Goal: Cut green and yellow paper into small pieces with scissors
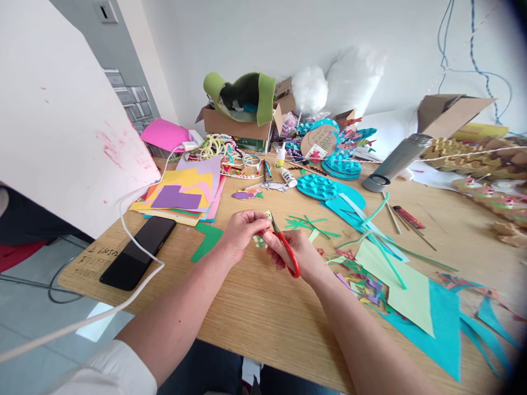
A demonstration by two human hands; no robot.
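My right hand (302, 249) is closed around red-handled scissors (293, 262), their blades pointing up and away. Pinched in the fingers of my left hand (241, 233) is a small pale green paper piece (268, 214), right at the scissor blades. Whether the blades touch it I cannot tell. Below the hands, small pale green paper dots (259, 242) lie on the wooden table (247, 302), partly hidden by the fingers. Thin green paper strips (310, 224) are scattered just beyond my right hand. A green paper offcut (207, 241) lies by my left forearm.
Stacked coloured paper (177, 196), a black phone (140, 252) and a white cable (142, 277) are at left. Glue bottles (289, 178), blue egg-tray discs (317, 187) and a grey flask (397, 162) stand or lie behind. Paper scraps (366, 288) and blue sheets (444, 323) spread at right.
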